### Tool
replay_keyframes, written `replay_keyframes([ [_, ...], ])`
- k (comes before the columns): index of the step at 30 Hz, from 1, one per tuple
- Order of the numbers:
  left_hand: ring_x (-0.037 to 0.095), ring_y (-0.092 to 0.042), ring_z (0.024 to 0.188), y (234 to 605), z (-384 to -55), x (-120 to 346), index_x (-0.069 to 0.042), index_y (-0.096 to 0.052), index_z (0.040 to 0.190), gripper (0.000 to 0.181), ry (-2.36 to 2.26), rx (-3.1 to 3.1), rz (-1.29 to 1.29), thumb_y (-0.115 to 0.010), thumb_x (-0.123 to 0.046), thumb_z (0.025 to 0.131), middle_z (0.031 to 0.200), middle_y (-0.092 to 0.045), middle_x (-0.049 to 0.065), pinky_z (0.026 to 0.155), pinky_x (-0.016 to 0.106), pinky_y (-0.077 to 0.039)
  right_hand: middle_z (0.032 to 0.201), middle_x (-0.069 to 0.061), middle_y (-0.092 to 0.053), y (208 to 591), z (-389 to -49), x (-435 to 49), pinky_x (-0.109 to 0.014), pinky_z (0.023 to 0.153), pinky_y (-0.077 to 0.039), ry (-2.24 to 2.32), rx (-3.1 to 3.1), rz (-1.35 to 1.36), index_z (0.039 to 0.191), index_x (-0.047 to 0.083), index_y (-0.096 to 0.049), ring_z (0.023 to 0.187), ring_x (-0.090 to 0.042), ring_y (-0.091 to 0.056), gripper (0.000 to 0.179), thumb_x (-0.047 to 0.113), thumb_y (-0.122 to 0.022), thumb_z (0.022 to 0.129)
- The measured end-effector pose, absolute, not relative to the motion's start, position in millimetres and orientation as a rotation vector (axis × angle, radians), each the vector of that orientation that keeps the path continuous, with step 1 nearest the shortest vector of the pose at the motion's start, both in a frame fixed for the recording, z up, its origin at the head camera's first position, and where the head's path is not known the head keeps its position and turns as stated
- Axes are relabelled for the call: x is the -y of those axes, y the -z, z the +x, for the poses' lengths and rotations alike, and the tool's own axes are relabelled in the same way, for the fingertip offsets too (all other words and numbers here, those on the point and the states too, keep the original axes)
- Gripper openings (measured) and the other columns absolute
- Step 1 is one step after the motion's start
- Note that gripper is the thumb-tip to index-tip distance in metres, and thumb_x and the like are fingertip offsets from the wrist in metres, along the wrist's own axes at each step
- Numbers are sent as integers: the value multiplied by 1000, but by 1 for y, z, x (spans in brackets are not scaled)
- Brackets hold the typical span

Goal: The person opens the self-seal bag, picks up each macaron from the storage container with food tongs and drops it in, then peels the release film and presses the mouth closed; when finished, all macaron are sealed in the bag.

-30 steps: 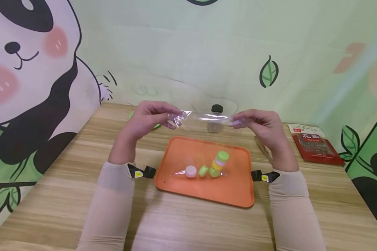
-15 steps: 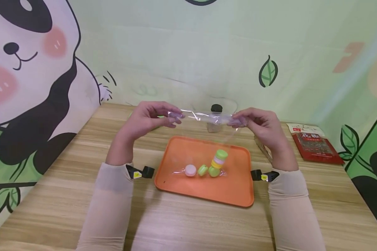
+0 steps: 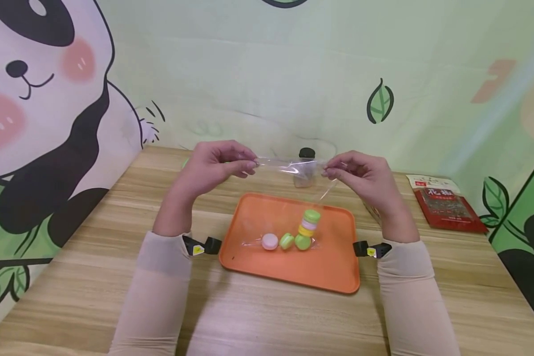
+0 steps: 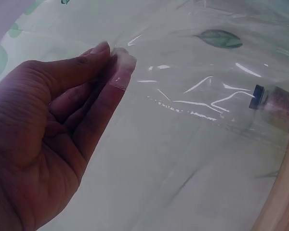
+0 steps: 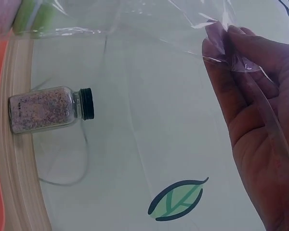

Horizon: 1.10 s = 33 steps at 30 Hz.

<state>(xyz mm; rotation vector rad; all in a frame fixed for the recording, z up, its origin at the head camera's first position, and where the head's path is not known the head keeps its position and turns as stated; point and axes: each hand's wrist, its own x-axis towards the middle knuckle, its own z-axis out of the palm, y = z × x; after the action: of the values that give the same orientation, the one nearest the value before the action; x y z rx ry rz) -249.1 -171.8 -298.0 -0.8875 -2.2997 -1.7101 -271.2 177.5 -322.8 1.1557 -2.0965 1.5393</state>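
Observation:
A clear plastic bag [image 3: 289,167] hangs stretched between both hands above the orange tray [image 3: 293,271]. My left hand [image 3: 213,165] pinches its upper left corner between thumb and fingers; in the left wrist view the film [image 4: 192,106] wraps over the fingertips. At the other upper corner my right hand [image 3: 367,180] pinches the gathered plastic, creased in the right wrist view. Low in the bag lie a pink macaron [image 3: 269,242] and a green macaron [image 3: 287,241]. Beside them, several macarons stand stacked, with a yellow one [image 3: 305,232] under a pink one and a green one [image 3: 312,216] on top.
Behind the bag stands a glass jar [image 5: 48,109] of speckled contents with a black lid. A red and white packet [image 3: 449,210] lies at the table's back right. Something green-rimmed [image 3: 186,162] shows partly behind the left hand.
The fingers of both hands have shifted on the bag's corners, and its upper edge has changed its creases. The stacked macarons lean less and have moved slightly left.

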Motion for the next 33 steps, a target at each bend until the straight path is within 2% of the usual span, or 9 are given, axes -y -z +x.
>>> replay_keyframes([
  [6, 27, -74, 80, 299, -250, 172, -1, -71, 110, 19, 1652, 2263, -883, -73, -1, 91, 94, -76, 13, 72, 38, -61, 93, -26, -71, 325, -275, -178, -32, 75, -60, -1567, 2019, 1223, 103, -8, -70, 82, -23, -73, 24, -23, -64, 85],
  [11, 23, -74, 79, 298, -249, 171, -5, -75, 102, 13, 1589, 2275, -828, -77, -7, 90, 92, -77, 8, 72, 35, -61, 94, -28, -71, 324, -277, -180, -36, 75, -60, -1617, 1941, 1284, 102, -12, -67, 86, -24, -74, 24, -26, -62, 84],
  [16, 18, -74, 78, 297, -248, 170, -6, -78, 99, 10, 1545, 2275, -789, -78, -9, 89, 90, -77, 7, 71, 32, -60, 96, -28, -72, 322, -276, -180, -36, 74, -60, -1604, 1906, 1291, 102, -13, -63, 85, -29, -74, 23, -27, -62, 84],
  [19, 17, -74, 78, 296, -247, 170, -9, -79, 97, 8, 1509, 2271, -784, -78, -10, 89, 88, -77, 5, 69, 31, -60, 96, -26, -72, 319, -274, -180, -35, 73, -60, -1582, 1901, 1276, 102, -12, -62, 83, -27, -74, 24, -26, -63, 83],
  [25, 20, -74, 77, 294, -244, 171, -10, -79, 95, 8, 1450, 2196, -861, -76, -5, 89, 86, -77, 0, 67, 31, -60, 92, -27, -72, 315, -270, -179, -37, 70, -60, -1553, 1851, 1287, 102, -15, -62, 83, -25, -75, 25, -27, -65, 81],
  [29, 23, -74, 75, 294, -243, 169, -9, -79, 93, 9, 1448, 2135, -936, -76, -2, 88, 86, -76, 1, 66, 31, -60, 92, -23, -74, 313, -267, -180, -34, 71, -60, -1481, 1919, 1256, 111, -10, -66, 82, -22, -75, 31, -24, -66, 83],
  [33, 20, -72, 71, 293, -241, 165, -10, -78, 92, 9, 1443, 2125, -981, -77, -2, 88, 82, -75, -1, 63, 30, -59, 95, -15, -75, 313, -265, -178, -27, 72, -59, -1390, 2027, 1241, 114, -3, -70, 82, -16, -73, 36, -21, -69, 82],
])
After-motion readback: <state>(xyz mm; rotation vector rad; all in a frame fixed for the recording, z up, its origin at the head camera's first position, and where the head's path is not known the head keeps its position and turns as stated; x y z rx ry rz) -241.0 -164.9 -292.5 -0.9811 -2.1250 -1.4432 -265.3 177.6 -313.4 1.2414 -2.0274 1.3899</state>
